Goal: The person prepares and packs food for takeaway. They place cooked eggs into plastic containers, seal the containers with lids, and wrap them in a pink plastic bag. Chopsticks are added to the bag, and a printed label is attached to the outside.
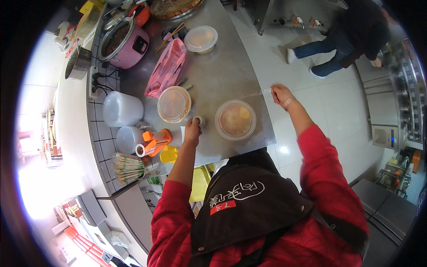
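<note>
My left hand (pixel 192 132) grips a small pale roll (pixel 199 120), seemingly clear tape, just above the steel worktop (pixel 213 78). Out past the worktop's right edge, my right hand (pixel 281 94) is pinched on the end of a thin clear strip (pixel 266 90). That strip trails back left over the metal and is hard to follow. Between my hands sits a round lidded plastic container (pixel 235 120) with food showing through its cloudy lid. Beyond my left hand is another lidded container (pixel 174 104) with orange-brown contents.
A pink plastic bag (pixel 168 68), chopsticks (pixel 170 36), a third lidded bowl (pixel 200 39) and a pink rice cooker (pixel 128 43) stand farther back. Along the left are stacked plastic tubs (pixel 123 109), an orange tape dispenser (pixel 155 142) and wrapped chopsticks (pixel 129 168). A person (pixel 343 40) walks at upper right.
</note>
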Motion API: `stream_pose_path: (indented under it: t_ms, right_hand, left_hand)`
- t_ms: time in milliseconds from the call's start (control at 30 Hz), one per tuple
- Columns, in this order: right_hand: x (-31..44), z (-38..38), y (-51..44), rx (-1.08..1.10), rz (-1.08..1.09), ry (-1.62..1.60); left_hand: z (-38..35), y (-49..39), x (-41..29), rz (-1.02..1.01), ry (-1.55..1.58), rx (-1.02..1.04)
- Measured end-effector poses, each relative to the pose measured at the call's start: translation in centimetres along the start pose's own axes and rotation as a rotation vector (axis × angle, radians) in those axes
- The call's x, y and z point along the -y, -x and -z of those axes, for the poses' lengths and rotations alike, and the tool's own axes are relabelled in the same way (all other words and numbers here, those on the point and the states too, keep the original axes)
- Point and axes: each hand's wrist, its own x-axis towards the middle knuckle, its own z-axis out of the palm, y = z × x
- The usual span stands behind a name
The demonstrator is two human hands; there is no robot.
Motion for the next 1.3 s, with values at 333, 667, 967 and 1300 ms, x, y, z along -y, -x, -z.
stream_pose_path:
  t_ms: [333,667,967,1300]
  right_hand:
    - [-10.9,-5.1,9.8,0.232,-0.073,0.116]
    - [-13.2,-9.5,14.8,0.458,-0.124,0.195]
    - [-15.1,-11.7,15.9,0.641,-0.240,0.090]
    - [-6.7,-1.0,9.0,0.320,-0.348,0.014]
  left_hand:
    - [-6.1,10.4,7.2,-0.336,-0.511,0.346]
    - [-7.4,11.4,7.7,0.169,-0.068,0.537]
    - [-11.3,6.4,1.2,-0.869,-0.919,-0.184]
    - [-14.9,7.0,-3.3,-1.044,-1.371,-0.043]
